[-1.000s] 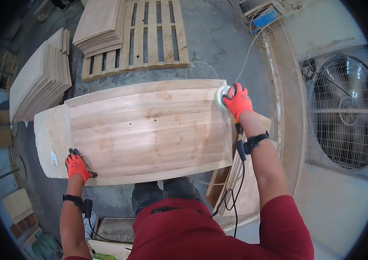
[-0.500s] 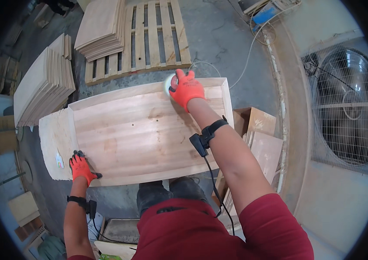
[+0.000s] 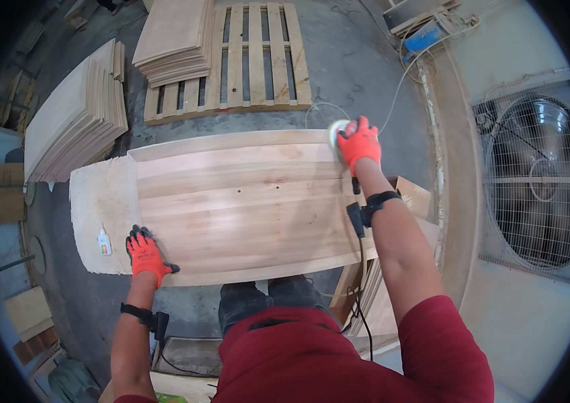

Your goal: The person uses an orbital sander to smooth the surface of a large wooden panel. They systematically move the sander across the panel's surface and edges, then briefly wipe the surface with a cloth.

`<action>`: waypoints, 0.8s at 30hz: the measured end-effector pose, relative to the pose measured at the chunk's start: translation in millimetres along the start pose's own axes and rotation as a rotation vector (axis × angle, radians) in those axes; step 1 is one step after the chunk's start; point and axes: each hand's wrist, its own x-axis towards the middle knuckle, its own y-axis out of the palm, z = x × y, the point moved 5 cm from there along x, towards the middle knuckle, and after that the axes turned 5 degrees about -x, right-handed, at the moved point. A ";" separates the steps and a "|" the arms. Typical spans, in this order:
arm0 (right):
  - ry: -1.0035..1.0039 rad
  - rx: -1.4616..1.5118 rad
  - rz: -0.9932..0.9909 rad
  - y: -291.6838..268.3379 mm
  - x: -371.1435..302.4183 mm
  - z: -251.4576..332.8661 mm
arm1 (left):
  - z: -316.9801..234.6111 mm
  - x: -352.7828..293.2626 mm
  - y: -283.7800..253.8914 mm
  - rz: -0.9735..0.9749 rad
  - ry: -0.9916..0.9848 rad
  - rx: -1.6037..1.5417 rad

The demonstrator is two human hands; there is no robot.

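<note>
pallet (image 3: 251,60) with stacked boards (image 3: 174,40) | board stack (image 3: 77,114) left | glue bottle (image 3: 104,243) | fan (image 3: 543,178) right

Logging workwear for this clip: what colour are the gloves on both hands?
Bright orange-red on the left hand and right hand, darker at the left fingertips; head view.

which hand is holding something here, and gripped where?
Right hand grips a round sander from above, palm over its top, at the wood panel's far right corner. Left hand holds nothing; it lies flat on the panel's near left edge.

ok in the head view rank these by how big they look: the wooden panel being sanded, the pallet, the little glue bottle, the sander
1. wooden panel
2. pallet, though it lies farther from the camera
3. sander, mostly hidden under the right hand
4. glue bottle
</note>
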 end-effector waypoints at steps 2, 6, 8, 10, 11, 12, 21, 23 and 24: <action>-0.018 0.053 0.070 -8.6 -24.4 61.1 | 2.4 -3.0 0.1 -0.006 -0.001 -0.011; -0.108 0.074 0.150 5.4 -58.6 150.4 | 5.5 -0.6 0.7 0.000 0.018 -0.006; -0.155 0.080 0.177 13.5 -72.8 185.2 | 5.6 -1.1 -0.2 -0.004 0.022 -0.037; -0.190 0.090 0.195 18.9 -85.4 214.1 | 5.5 -0.2 0.4 0.025 0.022 -0.051; -0.205 0.097 0.201 20.9 -91.8 227.0 | 6.2 -0.4 0.8 0.007 0.029 -0.060; -0.218 0.105 0.207 21.1 -96.7 236.0 | 6.7 -0.3 1.3 -0.011 0.036 -0.068; -0.024 0.064 0.038 4.6 -50.6 132.1 | 16.2 -6.6 4.2 -0.046 0.070 -0.087; 0.081 0.030 -0.014 6.1 -39.0 82.5 | 12.9 -5.9 1.1 -0.024 0.073 -0.070; 0.133 0.015 -0.039 9.4 -38.2 69.5 | 9.6 -5.5 -3.6 -0.011 0.065 -0.056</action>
